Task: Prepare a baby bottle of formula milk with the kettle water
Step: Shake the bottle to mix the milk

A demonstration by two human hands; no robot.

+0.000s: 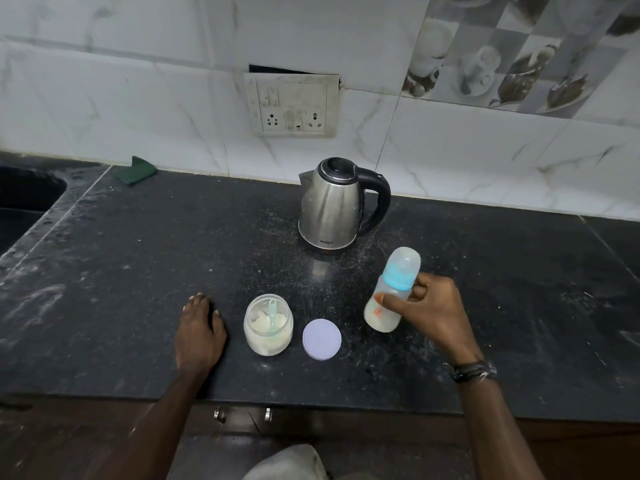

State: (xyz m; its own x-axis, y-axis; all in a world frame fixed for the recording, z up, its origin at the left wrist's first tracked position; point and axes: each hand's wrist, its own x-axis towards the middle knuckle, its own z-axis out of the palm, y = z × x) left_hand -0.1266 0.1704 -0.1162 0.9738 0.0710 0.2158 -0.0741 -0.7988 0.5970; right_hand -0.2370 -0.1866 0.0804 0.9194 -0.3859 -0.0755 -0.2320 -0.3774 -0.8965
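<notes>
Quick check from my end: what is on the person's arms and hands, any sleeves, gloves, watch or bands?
Both forearms are bare as far as the picture shows: no sleeves, no gloves. The left hand and its wrist carry nothing. The right hand has dark bands wrapped around the wrist, apparently several thin black strands or cords with a small pale fleck. No watch face shows, and no rings that I can make out.

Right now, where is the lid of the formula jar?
In the head view, the lilac lid lies flat on the black counter, between the open formula jar on its left and the baby bottle.
</notes>
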